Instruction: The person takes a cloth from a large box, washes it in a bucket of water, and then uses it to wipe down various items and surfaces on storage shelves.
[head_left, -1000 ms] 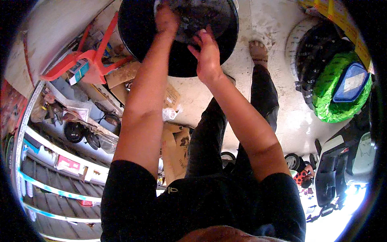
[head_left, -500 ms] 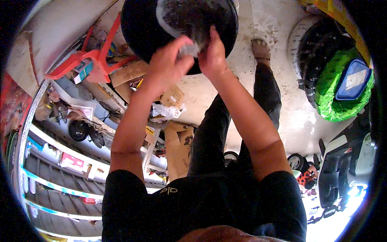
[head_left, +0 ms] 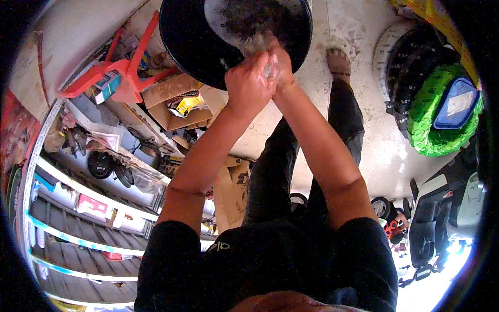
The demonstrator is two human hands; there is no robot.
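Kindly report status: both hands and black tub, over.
Left hand, right hand together over near side of black tub; grip unclear. Greyish contents inside. Nearest clutter: cardboard box, left.

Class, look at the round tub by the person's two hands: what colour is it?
The tub is black; the head view shows it best.

Person wears black T-shirt (head_left: 291,268), short sleeves ending above elbows, small pale curved lettering (head_left: 221,246) on chest. Long dark trousers (head_left: 345,109), black or charcoal, slightly creased. Forearms (head_left: 319,140) bare; left hand (head_left: 248,86) and right hand (head_left: 283,67) bare, partly blurred. Footwear unclear.
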